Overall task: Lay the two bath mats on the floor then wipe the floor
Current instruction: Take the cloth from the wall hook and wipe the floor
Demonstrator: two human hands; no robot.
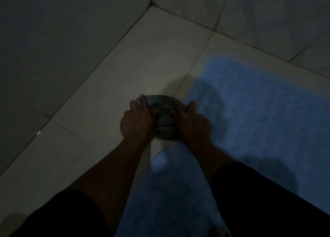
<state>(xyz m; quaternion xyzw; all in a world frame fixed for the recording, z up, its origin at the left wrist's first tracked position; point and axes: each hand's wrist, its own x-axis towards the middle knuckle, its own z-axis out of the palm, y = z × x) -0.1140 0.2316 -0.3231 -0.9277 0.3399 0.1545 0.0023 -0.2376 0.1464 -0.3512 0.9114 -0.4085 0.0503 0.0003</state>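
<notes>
Head view: both hands [137, 122] press grey folded cloth [165, 124] on floor [142, 58].

fwd: bare floor [142, 58] | R: blue mat [259, 102] | walls [53, 31] L+ahead

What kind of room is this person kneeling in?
Probably a bathroom. Pale glazed tiles cover both the floor and the walls meeting in a corner, a fluffy blue bath mat lies spread out, and both hands press a folded grey cloth onto the floor.
</notes>
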